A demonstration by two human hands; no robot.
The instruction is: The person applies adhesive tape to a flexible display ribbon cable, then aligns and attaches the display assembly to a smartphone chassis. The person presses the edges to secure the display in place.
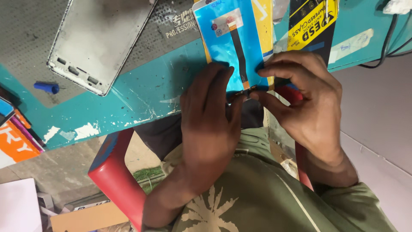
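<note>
Both hands work at the near edge of the teal counter (141, 96), at about 6 o'clock of a blue-filmed phone screen panel (231, 43) that lies there with a dark flex ribbon (238, 53) running down its back. The left hand (210, 124) pinches narrowly at the ribbon's connector end (245, 91), fingertips closed on it, while the right hand (307, 101) curls over the panel's edge at 3 o'clock, thumb meeting the same connector and fingers pressing the film. To do this well, I judge the panel should stay flat and steadied by the right hand, and the ribbon be handled by its edges, without creasing or twisting. A grey metal back cover (101, 41) lies on a perforated mat (25, 34) at 10 o'clock, a small blue cap (46, 88) at 9 o'clock.
</note>
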